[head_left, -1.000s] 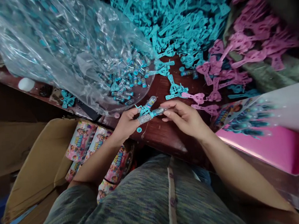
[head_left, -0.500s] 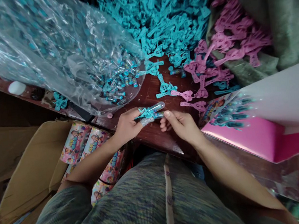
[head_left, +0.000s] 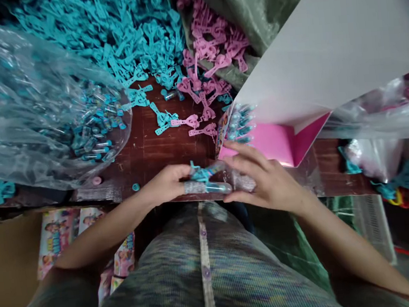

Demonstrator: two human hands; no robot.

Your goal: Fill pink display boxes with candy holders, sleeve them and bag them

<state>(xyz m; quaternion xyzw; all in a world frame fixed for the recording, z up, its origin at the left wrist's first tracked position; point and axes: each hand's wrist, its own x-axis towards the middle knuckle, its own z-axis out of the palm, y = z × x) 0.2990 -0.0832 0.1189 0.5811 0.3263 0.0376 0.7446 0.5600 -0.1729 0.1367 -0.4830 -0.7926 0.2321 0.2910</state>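
At the far left, a clear plastic bag (head_left: 25,116) is spread over the dark wooden table (head_left: 147,153), and small clear tubes with teal caps (head_left: 95,134) are seen spilling from its mouth. Below the near table edge, at the left, printed picture cards (head_left: 59,233) are stacked in a cardboard box (head_left: 6,266). A heap of teal plastic pieces (head_left: 115,37) is piled at the far side, with a smaller heap of pink plastic pieces (head_left: 210,52) just to its right; a few of both are scattered on the bare wood between.

Near the table's near edge, at the centre, the left hand (head_left: 164,184) is closed around a teal piece fitted with glittery clear tubes (head_left: 207,179). The same assembly is pinched from the right by the right hand (head_left: 264,181), thumb under and fingers (head_left: 240,152) curled over it. The assembly is held just above the table edge, between the two hands.

Just beyond the right hand, a pink-lined display box (head_left: 278,142) holding rows of finished teal pieces is found, its white flap (head_left: 323,42) raised. At the far right, another clear bag (head_left: 376,119) is draped.
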